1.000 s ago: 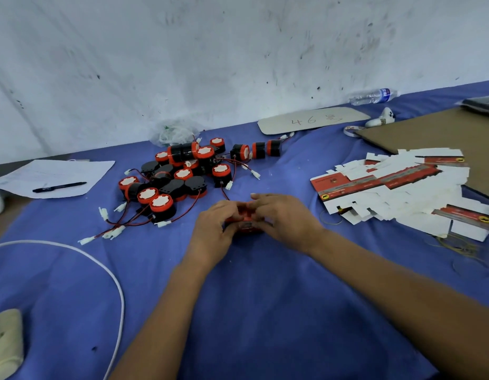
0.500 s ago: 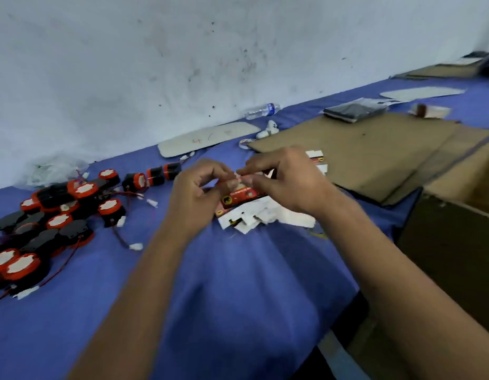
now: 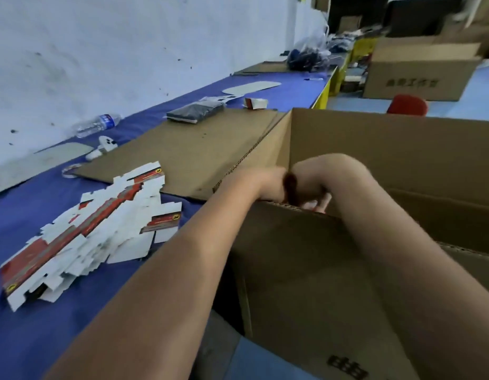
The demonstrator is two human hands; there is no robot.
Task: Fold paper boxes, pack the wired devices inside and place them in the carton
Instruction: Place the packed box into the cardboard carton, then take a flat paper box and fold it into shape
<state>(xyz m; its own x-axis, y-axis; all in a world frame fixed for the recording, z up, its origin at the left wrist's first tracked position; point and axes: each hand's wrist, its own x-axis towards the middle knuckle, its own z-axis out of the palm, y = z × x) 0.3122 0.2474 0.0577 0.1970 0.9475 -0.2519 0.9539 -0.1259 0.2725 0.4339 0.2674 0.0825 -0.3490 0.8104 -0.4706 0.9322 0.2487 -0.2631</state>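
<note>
Fingers (image 3: 321,202) mostly hidden behind the carton (image 3: 375,149) rim, grip impossible to tell, you're placing a packed box inside; next, release it low.

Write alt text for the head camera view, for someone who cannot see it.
Both hands reach over the near wall of an open carton, fingers hidden behind its edge. To the left, on a blue table, lies a pile of flat boxes, with cardboard sheets and a bottle beyond.
</note>
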